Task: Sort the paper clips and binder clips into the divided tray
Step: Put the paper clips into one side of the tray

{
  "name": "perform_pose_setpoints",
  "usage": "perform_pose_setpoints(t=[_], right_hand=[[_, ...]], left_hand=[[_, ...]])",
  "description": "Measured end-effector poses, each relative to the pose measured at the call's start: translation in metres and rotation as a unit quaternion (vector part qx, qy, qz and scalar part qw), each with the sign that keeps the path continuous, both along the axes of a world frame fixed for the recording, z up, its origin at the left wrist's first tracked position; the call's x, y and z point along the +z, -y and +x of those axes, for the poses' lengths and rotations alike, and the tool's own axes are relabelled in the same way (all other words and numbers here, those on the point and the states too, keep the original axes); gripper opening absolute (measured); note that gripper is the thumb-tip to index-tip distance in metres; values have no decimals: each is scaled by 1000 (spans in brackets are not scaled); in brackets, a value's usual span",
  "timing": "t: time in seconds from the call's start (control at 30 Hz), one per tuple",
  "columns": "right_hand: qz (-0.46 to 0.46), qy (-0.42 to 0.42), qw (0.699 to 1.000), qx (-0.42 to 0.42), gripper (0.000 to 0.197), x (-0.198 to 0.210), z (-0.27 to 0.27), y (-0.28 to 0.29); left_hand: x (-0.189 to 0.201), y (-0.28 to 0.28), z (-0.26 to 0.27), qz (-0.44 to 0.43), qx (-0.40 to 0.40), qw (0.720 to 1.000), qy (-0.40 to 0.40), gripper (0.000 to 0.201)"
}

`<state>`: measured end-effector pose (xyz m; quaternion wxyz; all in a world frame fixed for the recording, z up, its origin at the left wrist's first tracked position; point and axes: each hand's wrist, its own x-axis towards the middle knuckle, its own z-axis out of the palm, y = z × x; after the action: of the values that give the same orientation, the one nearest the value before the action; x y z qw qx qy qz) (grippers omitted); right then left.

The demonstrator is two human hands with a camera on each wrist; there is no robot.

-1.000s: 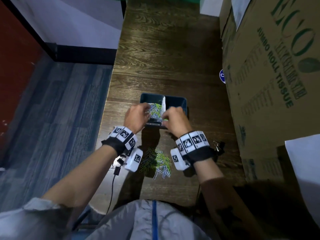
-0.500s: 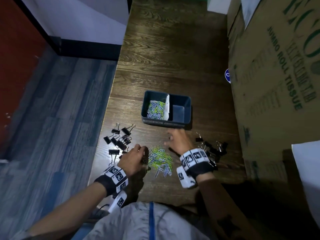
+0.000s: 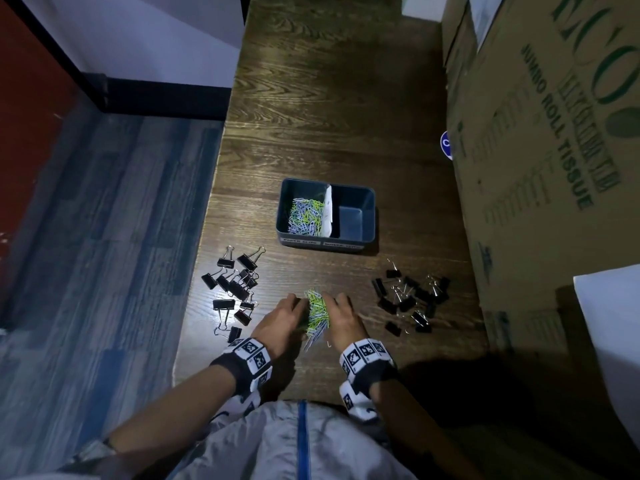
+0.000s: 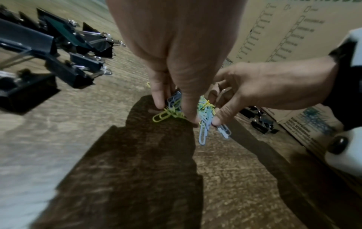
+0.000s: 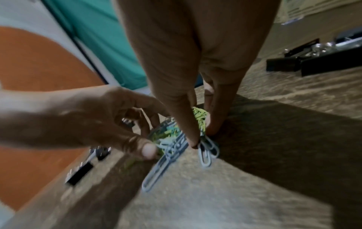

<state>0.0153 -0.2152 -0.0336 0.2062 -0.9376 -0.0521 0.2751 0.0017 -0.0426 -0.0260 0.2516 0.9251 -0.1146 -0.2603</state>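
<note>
Lying heaped on the wooden table near its front edge, the loose paper clips form a narrow mound whose long axis runs away from the person toward the divided tray, with a few pale blue clips trailing out at the near end. Both hands flank this mound: the left hand presses in from the left and the right hand from the right, fingers pointing down and curled inward, thumb tips at the table, gathering the clips between them. Too many clips are tangled together to count. One tray stands farther back, split in two by a white divider; its left compartment holds a pile of green and blue paper clips, and nothing shows in the right one. Black binder clips lie in two scattered groups, roughly a dozen left of the hands and a similar cluster to the right, handles pointing every way. A large cardboard box stands along the table's right side.
</note>
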Motion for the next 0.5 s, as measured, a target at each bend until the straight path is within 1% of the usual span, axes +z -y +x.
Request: perform_pose_setpoints(t=[0.03,0.1,0.17,0.2,0.23,0.27,0.33,0.37,0.5], right_hand=[[9,-25,1000,-11,87,2,2,-2],[9,-56,998,-9,101,5,6,-3],[-12,-51,998,24,111,5,6,-4],[-20,-37,998,38,111,5,5,-4],[-23,-22,999,44,106,4,3,-5],[-21,-7,999,42,98,3,2,-6],[-11,18,999,28,82,2,1,-5],[-4,33,999,22,76,2,0,-3],[18,50,999,9,64,0,-1,4]], left_hand=[[0,2,0,1,-9,1000,-2,82],[1,7,0,20,-22,1000,1,96],[1,11,-1,53,-41,998,19,106],[1,13,-2,68,-46,996,26,105],[0,15,-3,77,-42,995,38,100],[1,16,-5,76,-32,995,51,90],[5,16,-6,47,-1,997,58,65],[8,14,-6,34,11,998,53,56],[6,3,2,9,17,1000,23,41]])
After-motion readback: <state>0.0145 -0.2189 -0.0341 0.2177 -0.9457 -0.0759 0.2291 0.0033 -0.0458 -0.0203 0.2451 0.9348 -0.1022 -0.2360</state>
